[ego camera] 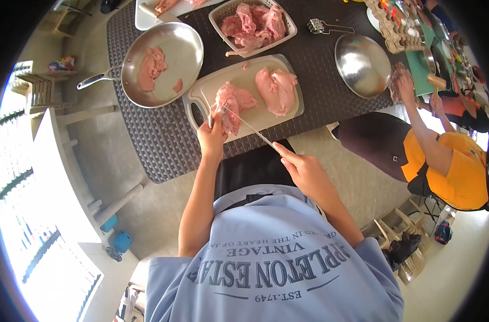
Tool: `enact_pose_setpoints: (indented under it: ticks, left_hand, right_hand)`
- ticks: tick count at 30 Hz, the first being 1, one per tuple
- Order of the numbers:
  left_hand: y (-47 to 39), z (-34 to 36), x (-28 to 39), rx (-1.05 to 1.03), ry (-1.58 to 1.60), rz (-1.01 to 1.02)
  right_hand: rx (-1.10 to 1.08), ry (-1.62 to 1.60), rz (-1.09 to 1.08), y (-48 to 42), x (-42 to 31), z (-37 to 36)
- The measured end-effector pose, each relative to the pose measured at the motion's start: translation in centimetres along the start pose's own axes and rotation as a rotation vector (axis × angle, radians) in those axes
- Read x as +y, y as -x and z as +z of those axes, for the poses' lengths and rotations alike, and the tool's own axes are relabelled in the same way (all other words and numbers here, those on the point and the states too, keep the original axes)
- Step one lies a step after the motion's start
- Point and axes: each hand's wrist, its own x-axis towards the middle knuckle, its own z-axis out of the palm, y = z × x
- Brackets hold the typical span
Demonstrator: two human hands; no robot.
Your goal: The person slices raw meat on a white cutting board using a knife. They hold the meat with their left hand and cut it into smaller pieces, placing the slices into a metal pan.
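Observation:
A raw chicken piece (235,102) lies on the left half of a pale cutting board (248,76) with grey ends. My left hand (212,135) pinches its near left side. Beside those fingers is a thin, pale curved strip that I cannot identify. In my right hand (302,163) is a long, narrow knife (254,131), its blade slanting up and left so that the tip overlaps the chicken piece. A plump raw chicken breast (276,90) rests on the board's right half, apart from both hands.
Left of the board stands a steel frying pan (180,52) with meat pieces. Behind is a basket (252,50) of raw chicken parts. To the right are a steel bowl (363,66), a metal masher-like tool (319,26) and an egg tray (397,40). A co-worker (445,161) holds a wooden mallet (436,81).

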Motion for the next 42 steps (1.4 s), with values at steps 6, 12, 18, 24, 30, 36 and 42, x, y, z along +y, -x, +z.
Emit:
enact_pose_setpoints:
  ticks: [6, 12, 18, 24, 30, 36, 42]
  left_hand:
    - [0.4, 0.6, -0.3, 0.07, -0.12, 0.058]
    - [0.4, 0.4, -1.2, 0.114, -0.541, 0.283]
    - [0.8, 0.9, -1.1, 0.12, -0.736, 0.586]
    - [2.0, 1.9, -0.1, 0.067, -0.737, 0.603]
    - [1.0, 1.2, -2.1, 0.065, -0.78, 0.701]
    - [0.8, 1.2, -2.9, 0.076, -0.77, 0.689]
    - [0.8, 1.2, -3.0, 0.087, -0.767, 0.705]
  right_hand:
    - [-0.019, -0.104, 0.1, 1.1, -0.9, 0.6]
    - [-0.055, -0.15, 0.161, 1.4, -0.9, 0.3]
    - [-0.183, -0.24, 0.289, 1.2, -1.2, -1.9]
    - [-0.262, -0.261, 0.385, 1.4, -1.5, -2.9]
    - [-0.25, -0.313, 0.414, 1.6, -1.3, -3.1]
    - [-0.287, -0.333, 0.425, 1.5, -1.3, -3.2]
    - [-0.332, -0.442, 0.486, 1.2, -1.2, -3.1]
